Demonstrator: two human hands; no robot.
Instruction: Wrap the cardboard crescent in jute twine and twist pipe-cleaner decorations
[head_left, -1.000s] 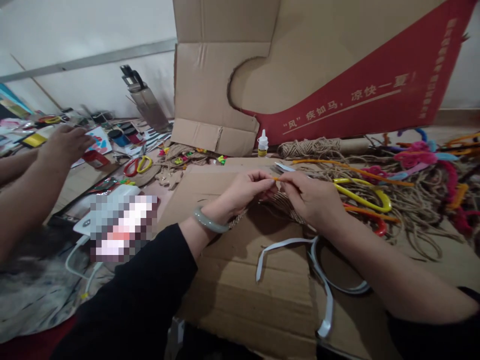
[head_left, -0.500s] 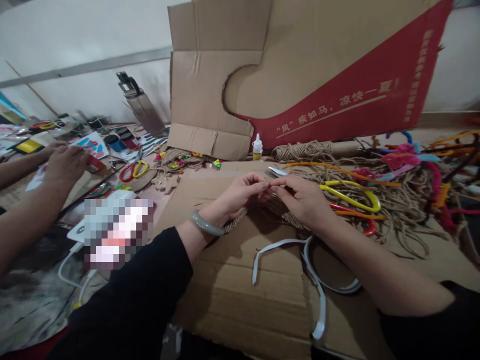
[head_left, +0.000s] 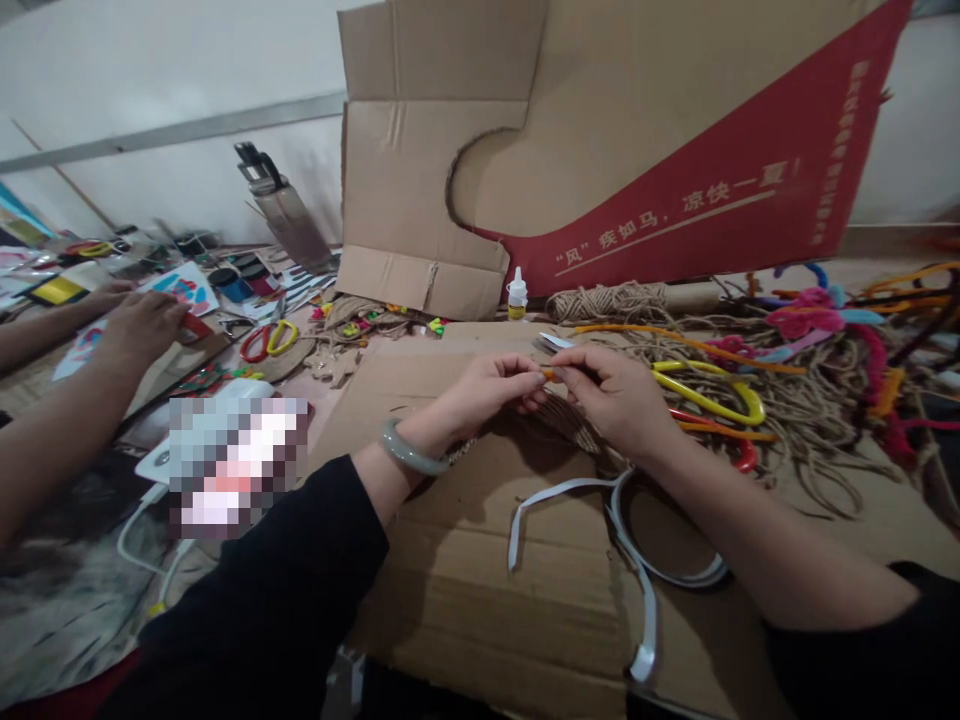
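Above the cardboard sheet [head_left: 480, 560], my left hand [head_left: 499, 388] and my right hand [head_left: 619, 398] meet fingertip to fingertip. Both are closed in a pinch on a small orange piece [head_left: 551, 374]. Most of the piece is hidden by the fingers, so its kind is unclear. Just below them a band of twine cords laid side by side [head_left: 568, 422] rests on the cardboard, partly covered by both hands. Scissors with yellow and red handles [head_left: 750, 402] lie under and beyond my right hand, the blade tip showing past the knuckles.
White strip tape [head_left: 564, 488] curls near my right forearm. Loose twine [head_left: 795, 400] and fuzzy pipe cleaners [head_left: 806, 312] pile up at right. A glue bottle [head_left: 517, 298] stands before the upright cardboard [head_left: 420, 180]. Another person's hands [head_left: 142, 325] work at left, near a power bank [head_left: 176, 450].
My fingertips have shifted slightly right, and more of the orange piece shows between them. The other person's hands stay almost in place.
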